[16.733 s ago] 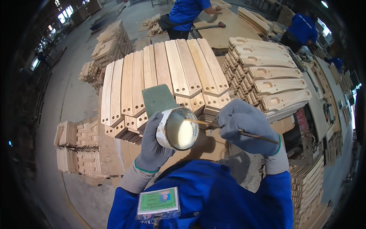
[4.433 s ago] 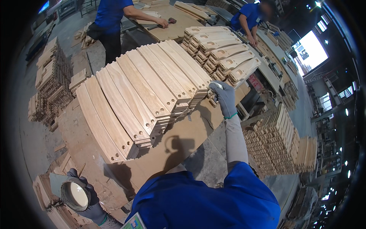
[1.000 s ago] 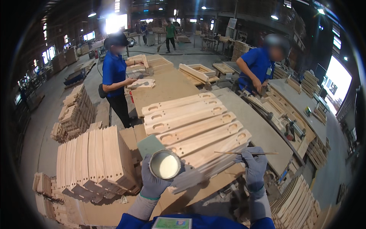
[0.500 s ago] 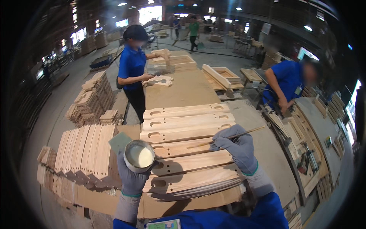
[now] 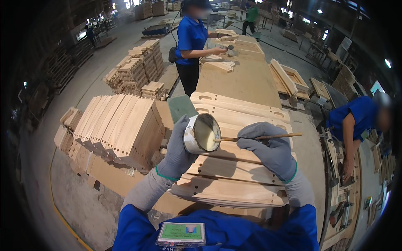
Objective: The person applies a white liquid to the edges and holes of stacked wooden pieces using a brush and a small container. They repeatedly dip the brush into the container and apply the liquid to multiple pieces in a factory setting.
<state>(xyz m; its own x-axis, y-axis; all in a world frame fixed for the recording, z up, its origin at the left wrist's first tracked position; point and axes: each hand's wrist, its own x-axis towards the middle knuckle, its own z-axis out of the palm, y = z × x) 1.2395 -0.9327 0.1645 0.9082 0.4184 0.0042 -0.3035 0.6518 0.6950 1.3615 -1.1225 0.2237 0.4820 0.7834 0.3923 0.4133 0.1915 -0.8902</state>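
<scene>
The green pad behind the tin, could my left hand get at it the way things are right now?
Probably not right away. The left hand is wrapped around the tin, so it has no free fingers. The green pad lies uncovered on the wooden boards just beyond, with nothing else between them.

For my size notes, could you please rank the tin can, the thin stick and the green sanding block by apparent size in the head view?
1. Thin stick, the longest.
2. Tin can and green sanding block look alike; the left hand partly hides the block, so they stay unranked.
</scene>
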